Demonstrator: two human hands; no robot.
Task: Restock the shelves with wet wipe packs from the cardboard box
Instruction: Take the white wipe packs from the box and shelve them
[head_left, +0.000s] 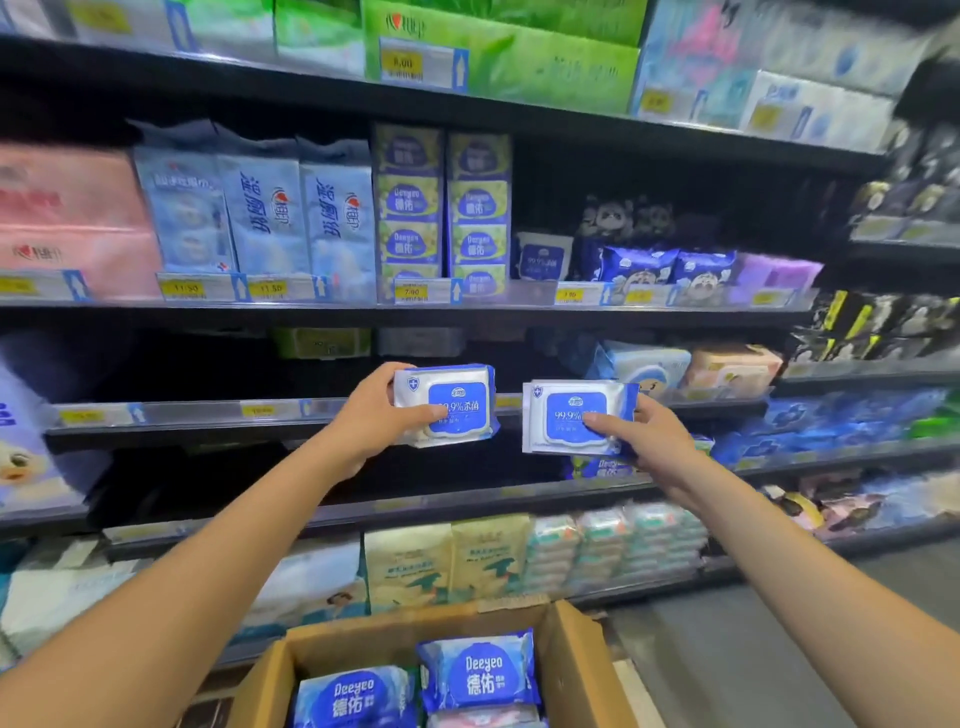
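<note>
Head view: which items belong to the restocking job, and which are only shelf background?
Job: left hand gripping left wipe pack; right hand gripping right wipe pack; cardboard box; Deeyeo packs inside it.
Background: pink tissue pack; green tissue packs; blue tissue packs; yellow price tag.

The third black metal shelf (208, 436) has a dark open stretch from its left end to the middle, behind the white-and-blue wet wipe pack (444, 405) gripped by the left hand (379, 415); a clear price-tag rail (182, 414) edges it, and flat green and grey packs (322, 343) sit far back. Further right, pale blue and peach tissue packs (691, 366) fill that shelf behind the matching pack (576, 418) in the right hand (654, 441).
</note>
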